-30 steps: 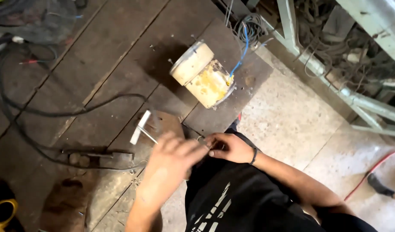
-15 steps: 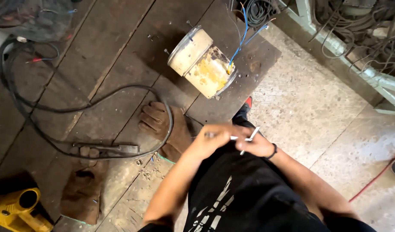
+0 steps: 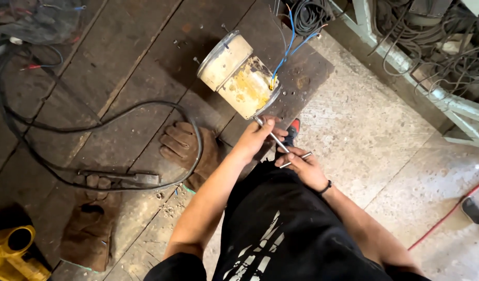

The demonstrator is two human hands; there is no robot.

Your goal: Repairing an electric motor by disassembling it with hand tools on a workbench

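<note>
The cylindrical motor housing (image 3: 239, 75) lay on its side on the dark wooden platform (image 3: 120, 57), near the platform's right edge, its cream end cap toward the far left and its yellow-stained open end toward me. Blue wires (image 3: 286, 52) ran out of that open end toward the far edge; what else sat inside I could not tell.

My left hand (image 3: 257, 136) was closed around the shaft of a metal T-handle wrench (image 3: 277, 144), fingers together on it, thumb on top. The wrench tip touched the lower rim of the housing's open end. My right hand (image 3: 302, 167) sat just behind, fingers curled shut on the wrench's cross bar, which poked out past my fingertips to the right. Both hands were just off the platform's right edge, over my lap.

On the platform to my left lay a brown work glove (image 3: 185, 148), palm down, with a black cable (image 3: 93, 125) looping across it. A second glove (image 3: 91, 224) lay near the platform's near edge, and a yellow tool (image 3: 13, 250) at the near left corner.

To the right of the platform's edge was speckled concrete floor (image 3: 375, 135), with a red cable (image 3: 448, 213) crossing it well apart from my hands.
</note>
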